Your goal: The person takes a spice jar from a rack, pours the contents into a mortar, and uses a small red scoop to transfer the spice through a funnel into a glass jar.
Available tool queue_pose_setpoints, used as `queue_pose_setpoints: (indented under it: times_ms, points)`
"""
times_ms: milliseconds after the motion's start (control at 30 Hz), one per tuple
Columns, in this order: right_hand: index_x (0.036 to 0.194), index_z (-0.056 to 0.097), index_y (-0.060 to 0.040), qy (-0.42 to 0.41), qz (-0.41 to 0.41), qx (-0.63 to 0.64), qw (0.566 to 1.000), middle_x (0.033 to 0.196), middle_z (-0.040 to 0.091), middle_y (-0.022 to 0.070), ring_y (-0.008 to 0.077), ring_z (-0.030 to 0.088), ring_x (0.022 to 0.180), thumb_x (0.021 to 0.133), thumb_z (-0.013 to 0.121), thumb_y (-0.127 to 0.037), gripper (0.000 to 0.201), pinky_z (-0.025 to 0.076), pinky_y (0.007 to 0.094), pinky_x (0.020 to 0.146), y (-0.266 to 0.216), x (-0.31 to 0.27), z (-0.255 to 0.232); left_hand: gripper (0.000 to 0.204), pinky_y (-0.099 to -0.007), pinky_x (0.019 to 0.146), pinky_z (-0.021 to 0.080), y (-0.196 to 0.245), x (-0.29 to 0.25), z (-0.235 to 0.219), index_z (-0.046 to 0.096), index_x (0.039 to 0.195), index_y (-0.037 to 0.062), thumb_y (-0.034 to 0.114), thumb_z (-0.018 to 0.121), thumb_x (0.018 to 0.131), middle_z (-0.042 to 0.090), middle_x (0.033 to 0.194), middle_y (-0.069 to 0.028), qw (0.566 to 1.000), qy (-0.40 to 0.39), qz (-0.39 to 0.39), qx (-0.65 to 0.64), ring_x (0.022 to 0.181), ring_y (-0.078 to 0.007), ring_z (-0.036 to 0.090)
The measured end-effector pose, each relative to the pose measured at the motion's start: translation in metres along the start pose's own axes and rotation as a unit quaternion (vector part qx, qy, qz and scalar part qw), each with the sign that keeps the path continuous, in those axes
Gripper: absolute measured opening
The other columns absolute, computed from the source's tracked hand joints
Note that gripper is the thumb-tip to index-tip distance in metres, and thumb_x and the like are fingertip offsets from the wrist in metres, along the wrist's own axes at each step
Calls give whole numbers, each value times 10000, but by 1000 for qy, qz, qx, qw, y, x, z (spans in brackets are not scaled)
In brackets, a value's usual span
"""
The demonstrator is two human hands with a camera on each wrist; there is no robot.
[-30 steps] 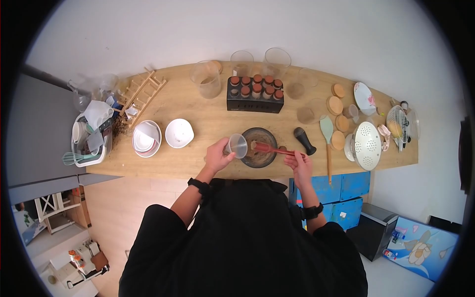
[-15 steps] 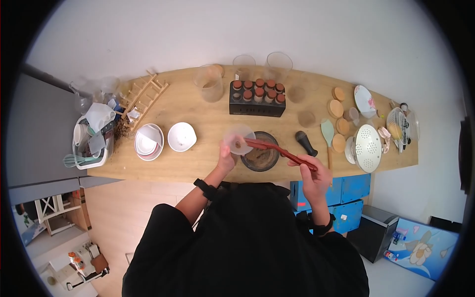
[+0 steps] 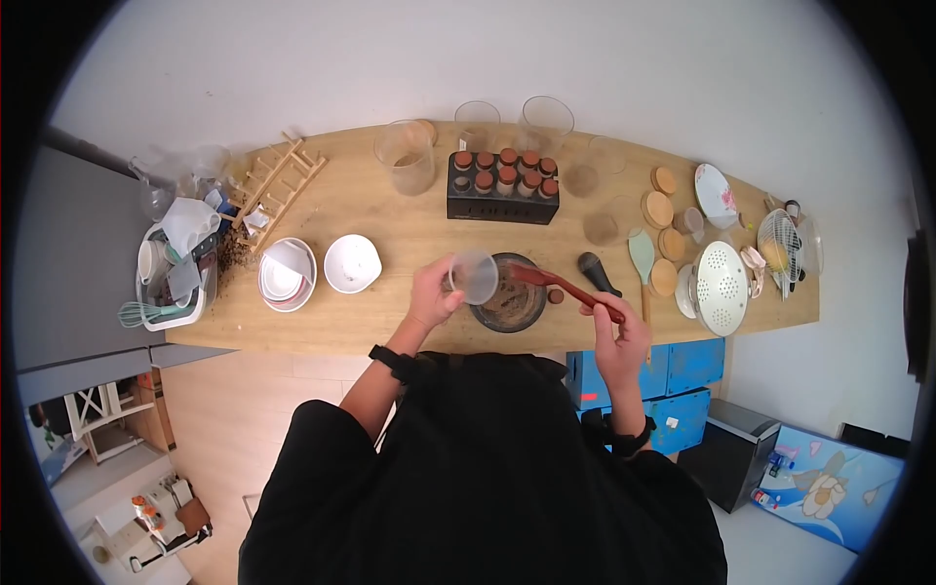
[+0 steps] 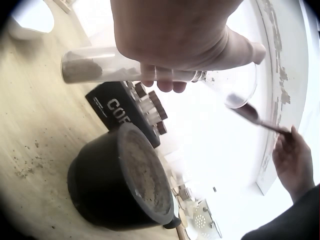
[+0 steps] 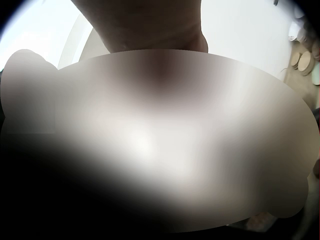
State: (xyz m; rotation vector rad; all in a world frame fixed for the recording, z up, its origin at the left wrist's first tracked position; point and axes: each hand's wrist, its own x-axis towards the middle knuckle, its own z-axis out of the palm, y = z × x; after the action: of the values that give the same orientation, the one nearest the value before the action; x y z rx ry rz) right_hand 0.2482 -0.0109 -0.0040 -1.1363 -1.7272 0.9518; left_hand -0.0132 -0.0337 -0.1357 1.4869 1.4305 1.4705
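With our left hand [image 3: 432,295] we are grasping a glass tube [image 4: 95,64] with brown powder [image 4: 80,71] in it, and a clear funnel [image 3: 475,278] is sitting at its mouth. With our right hand [image 3: 622,346] we are gripping the handle of a dark red scoop [image 3: 569,286]; its head is hovering over the black mortar [image 4: 97,177], close beside the funnel, though we cannot tell whether the two are touching. Brown powder is also coating the mortar's inside. A small red-brown cap [image 3: 555,295] is lying just right of the mortar, and a black pestle [image 3: 599,274] is resting farther right, near a pale green spatula [image 3: 641,255]. Behind the mortar, a black rack [image 3: 502,208] is holding capped tubes [image 3: 506,181]. To our left, a white bowl [image 3: 353,281] is standing beside stacked bowls [image 3: 288,302].
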Motion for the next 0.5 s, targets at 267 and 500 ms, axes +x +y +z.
queue_pose_setpoints:
  times_ms: [267,500]
  points:
    - [989,634,-42,-121,-75,-134,981,847,666,112,243,659,734,806,671,-108,199,515,297,630,90,-7,47,583,-348,548,456,-17,-30,-23,524,894,37,573,588,677,569,668,-119,993,8,-34,115,597,-312,583]
    - [976,643,-48,-160,-94,-158,970,854,663,114,249,649,738,802,667,-110,187,508,300,616,94,-10,36,501,-342,551,475,-6,-41,-26,544,879,85,439,702,561,585,650,-82,973,-34,-40,225,591,-262,598]
